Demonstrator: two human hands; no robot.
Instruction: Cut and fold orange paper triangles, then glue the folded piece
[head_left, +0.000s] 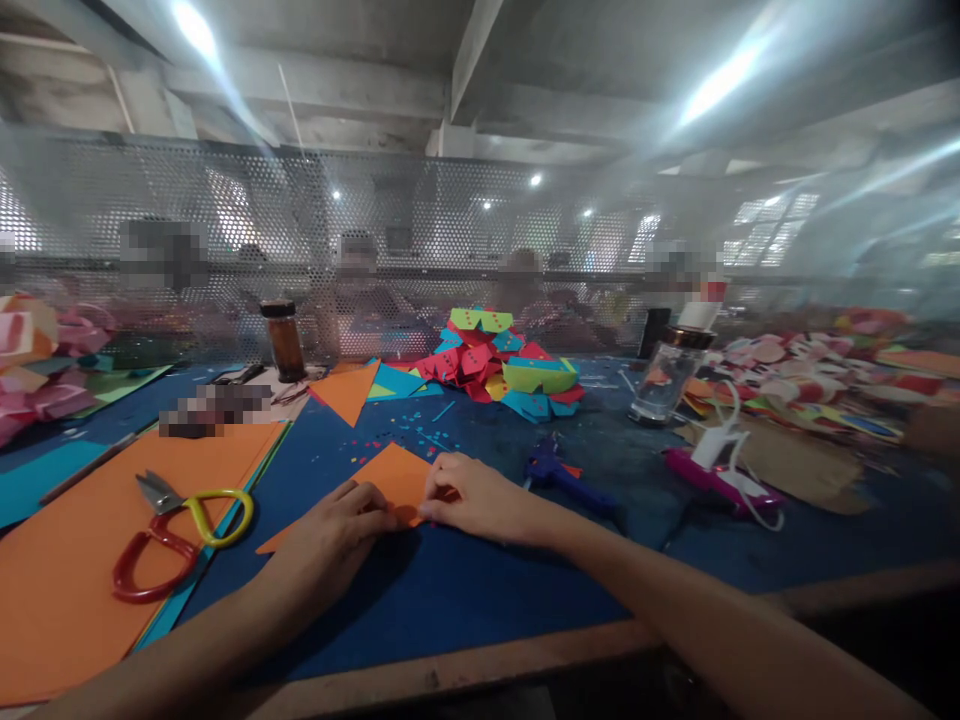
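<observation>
An orange sheet of paper (397, 472), its corner pointing away from me, lies on the blue table between my hands. My left hand (346, 518) has its fingers closed on the near edge of the sheet. On the other side, my right hand (469, 495) pinches that same edge close to the left fingertips. Small red and blue paper bits (420, 435) are scattered just beyond the sheet. To the left, scissors (176, 520) with one red and one yellow handle rest partly spread on a stack of orange paper (60, 590).
A blue glue gun (566, 477) lies right of my hands, with a magenta device (724, 483) farther right. Folded paper glasses (540, 375) are piled at the back. A dark bottle (285, 340) and a clear jar (667, 380) stand there too. A perforated screen (420, 220) rises behind.
</observation>
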